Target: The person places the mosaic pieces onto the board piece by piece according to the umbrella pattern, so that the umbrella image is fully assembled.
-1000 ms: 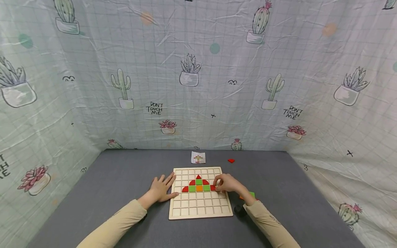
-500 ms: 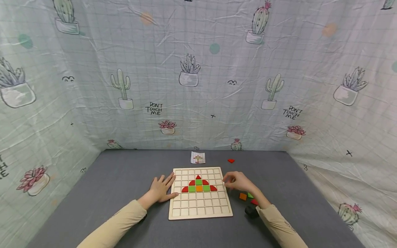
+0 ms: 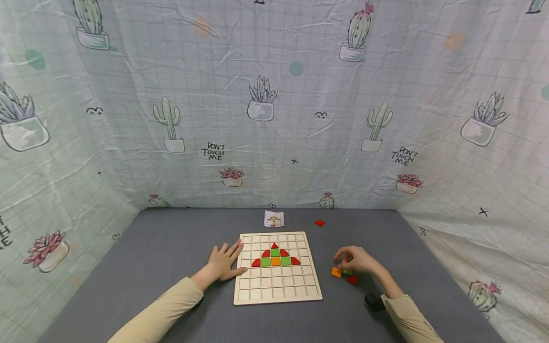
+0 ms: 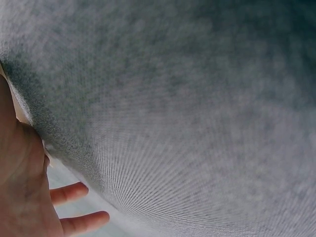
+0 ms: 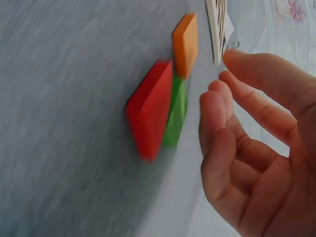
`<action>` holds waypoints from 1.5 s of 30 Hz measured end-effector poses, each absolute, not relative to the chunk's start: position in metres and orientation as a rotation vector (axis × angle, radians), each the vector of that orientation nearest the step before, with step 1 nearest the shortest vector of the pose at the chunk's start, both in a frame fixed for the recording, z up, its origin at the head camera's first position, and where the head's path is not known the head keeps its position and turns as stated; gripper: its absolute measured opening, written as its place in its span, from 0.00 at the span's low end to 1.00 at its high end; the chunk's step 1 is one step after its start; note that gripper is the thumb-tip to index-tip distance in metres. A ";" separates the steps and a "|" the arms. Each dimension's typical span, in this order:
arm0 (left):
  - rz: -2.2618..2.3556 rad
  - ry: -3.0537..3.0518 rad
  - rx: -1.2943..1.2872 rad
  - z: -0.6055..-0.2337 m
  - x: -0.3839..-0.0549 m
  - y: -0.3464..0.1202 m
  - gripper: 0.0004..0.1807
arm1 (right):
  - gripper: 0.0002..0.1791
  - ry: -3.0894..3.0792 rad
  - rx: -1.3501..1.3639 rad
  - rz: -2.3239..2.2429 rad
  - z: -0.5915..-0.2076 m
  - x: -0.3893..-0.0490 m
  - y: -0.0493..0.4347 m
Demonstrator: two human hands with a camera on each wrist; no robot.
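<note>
My left hand (image 3: 221, 262) lies with fingers spread at the left edge of the wooden grid board (image 3: 274, 288), thumb over its rim. Seated in the board are a red triangle (image 3: 274, 246), red quarter-round pieces (image 3: 295, 261), green squares (image 3: 265, 262) and an orange square (image 3: 275, 261). Right of the board my right hand (image 3: 358, 260) hovers over loose pieces, fingers loosely bent with nothing between them. Below it lie an orange square block (image 5: 185, 45), a red block (image 5: 150, 111) and a partly covered green block (image 5: 175, 118).
A small printed pattern card (image 3: 274, 218) lies behind the board. Another red piece (image 3: 319, 223) sits at the back right of the grey table (image 3: 180, 238). A cactus-print cloth (image 3: 274, 157) hangs behind and at both sides.
My right hand has left the red quarter-round piece at the board's right side and moved right, over the loose pieces. The left hand has stayed put.
</note>
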State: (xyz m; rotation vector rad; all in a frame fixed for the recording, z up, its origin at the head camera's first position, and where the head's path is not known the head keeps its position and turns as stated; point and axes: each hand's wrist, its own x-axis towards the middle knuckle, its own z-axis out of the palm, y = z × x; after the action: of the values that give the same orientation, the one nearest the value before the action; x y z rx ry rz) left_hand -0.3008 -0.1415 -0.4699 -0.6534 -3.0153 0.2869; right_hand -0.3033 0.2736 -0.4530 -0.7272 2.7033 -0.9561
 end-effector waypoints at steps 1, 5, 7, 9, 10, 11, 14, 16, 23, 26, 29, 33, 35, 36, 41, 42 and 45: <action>0.282 -3.014 -0.656 -0.470 -0.301 -0.141 0.41 | 0.13 2.704 -0.720 -0.953 -0.453 -0.303 0.277; 0.276 -3.007 -0.666 -0.469 -0.300 -0.141 0.41 | 0.13 2.695 -0.668 -0.962 -0.456 -0.300 0.288; 0.280 -3.004 -0.665 -0.469 -0.300 -0.141 0.41 | 0.13 2.691 -0.645 -0.967 -0.458 -0.300 0.293; 0.284 -3.003 -0.664 -0.469 -0.300 -0.142 0.41 | 0.13 2.688 -0.631 -0.967 -0.460 -0.300 0.296; 0.286 -3.003 -0.663 -0.469 -0.300 -0.142 0.41 | 0.12 2.684 -0.627 -0.969 -0.461 -0.300 0.298; 0.288 -3.004 -0.664 -0.469 -0.300 -0.142 0.41 | 0.12 2.678 -0.625 -0.969 -0.461 -0.300 0.299; 0.288 -3.008 -0.666 -0.469 -0.300 -0.142 0.41 | 0.11 2.665 -0.609 -0.974 -0.463 -0.301 0.301; 0.285 -3.010 -0.666 -0.469 -0.301 -0.142 0.41 | 0.11 2.662 -0.604 -0.980 -0.463 -0.302 0.301; 0.280 -3.006 -0.667 -0.471 -0.302 -0.143 0.41 | 0.11 2.674 -0.549 -1.019 -0.466 -0.307 0.303; 0.282 -3.005 -0.670 -0.471 -0.302 -0.143 0.41 | 0.12 2.674 -0.548 -1.020 -0.467 -0.307 0.305; 0.279 -3.009 -0.670 -0.470 -0.302 -0.142 0.41 | 0.14 2.676 -0.564 -1.009 -0.467 -0.306 0.307; 0.272 -3.010 -0.669 -0.470 -0.302 -0.143 0.41 | 0.17 2.693 -0.571 -0.992 -0.467 -0.306 0.308; 0.270 -3.006 -0.671 -0.470 -0.302 -0.143 0.41 | 0.16 2.702 -0.564 -0.988 -0.467 -0.306 0.307; 0.269 -3.003 -0.671 -0.470 -0.302 -0.143 0.41 | 0.16 2.707 -0.556 -0.985 -0.467 -0.306 0.307; 0.272 -2.999 -0.674 -0.470 -0.302 -0.143 0.41 | 0.14 2.728 -0.550 -0.969 -0.467 -0.305 0.306; 0.270 -3.000 -0.674 -0.470 -0.302 -0.143 0.41 | 0.14 2.727 -0.557 -0.968 -0.467 -0.305 0.306; 0.281 -3.000 -0.669 -0.471 -0.303 -0.143 0.41 | 0.14 2.721 -0.579 -0.975 -0.467 -0.305 0.306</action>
State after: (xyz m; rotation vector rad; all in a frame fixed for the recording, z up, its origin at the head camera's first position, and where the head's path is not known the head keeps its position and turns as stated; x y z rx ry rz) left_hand -0.3026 -0.1429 -0.4713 -0.6694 -3.0000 0.2812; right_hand -0.3055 0.3063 -0.4669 -0.5793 2.7208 -0.9750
